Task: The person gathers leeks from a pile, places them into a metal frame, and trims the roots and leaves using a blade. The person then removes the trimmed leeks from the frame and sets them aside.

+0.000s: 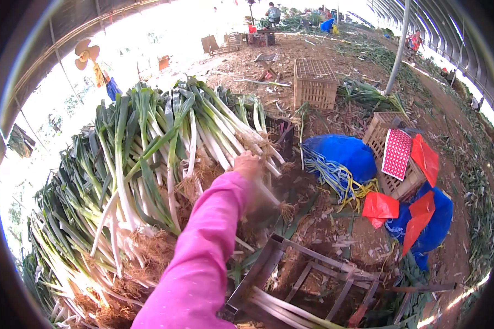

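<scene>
My left hand, in a pink sleeve, reaches to the right end of a large heap of leeks. Its fingers are curled around a leek, whose white stem and roots stick out below the hand, partly blurred. Other white stems with roots lie just beyond the fingers. In the heap, green leaves point up and away, with brown roots toward me. At the bottom, several white leek stems lie across a metal frame. My right hand is not in view.
Right of the heap lie a blue sack and blue and yellow ties. Further right, a tilted plastic crate bears a red patterned sheet, with red bags nearby. Beyond stand another crate, a metal pole and people.
</scene>
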The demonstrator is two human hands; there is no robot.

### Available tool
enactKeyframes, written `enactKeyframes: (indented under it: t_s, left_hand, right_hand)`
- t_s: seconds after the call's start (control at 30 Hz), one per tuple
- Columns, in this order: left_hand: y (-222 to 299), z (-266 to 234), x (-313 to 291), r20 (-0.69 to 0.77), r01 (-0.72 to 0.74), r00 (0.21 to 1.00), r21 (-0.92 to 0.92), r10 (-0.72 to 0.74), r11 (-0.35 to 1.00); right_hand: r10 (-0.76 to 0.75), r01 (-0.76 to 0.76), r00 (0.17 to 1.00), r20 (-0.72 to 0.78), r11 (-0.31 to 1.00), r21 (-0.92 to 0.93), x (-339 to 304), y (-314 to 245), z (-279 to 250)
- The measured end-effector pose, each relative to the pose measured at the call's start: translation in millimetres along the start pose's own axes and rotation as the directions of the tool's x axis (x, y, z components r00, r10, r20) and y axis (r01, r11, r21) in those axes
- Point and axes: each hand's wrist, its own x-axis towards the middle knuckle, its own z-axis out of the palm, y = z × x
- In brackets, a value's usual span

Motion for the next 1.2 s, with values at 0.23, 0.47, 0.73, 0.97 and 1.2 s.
enactKeyframes:
  t_s: [0.23,0.47,0.73,0.97,1.2]
  left_hand:
    - [2.0,10.2,22.5,0.029,0.581,0.805,0.164,-0.593,0.797]
    - [-11.6,-123.1,-109.6,0.102,0.383,0.887,-0.707,-0.45,0.594]
    - [-73.5,-84.6,-165.7,0.447,0.438,0.856,-0.894,-0.26,-0.095]
    - [-148.1,-61.3,-100.8,0.365,0.364,0.857,0.073,-0.364,0.929]
    - [-184.8,-261.3,-173.0,-0.405,0.389,0.888,0.409,-0.219,0.825]
  right_hand:
    - [-0.05,0.051,0.997,-0.055,0.998,0.019,6.2,16.2,11.0]
    - [-0.023,0.024,0.998,-0.063,1.0,0.008,-7.4,36.3,27.7]
    - [-0.11,0.106,0.99,-0.086,0.993,-0.042,8.5,21.1,12.8]
    - [0.053,-0.061,0.99,-0.127,0.997,-0.054,-19.2,25.4,32.1]
    - [-0.168,0.125,0.909,-0.382,0.983,-0.134,13.2,39.9,64.5]
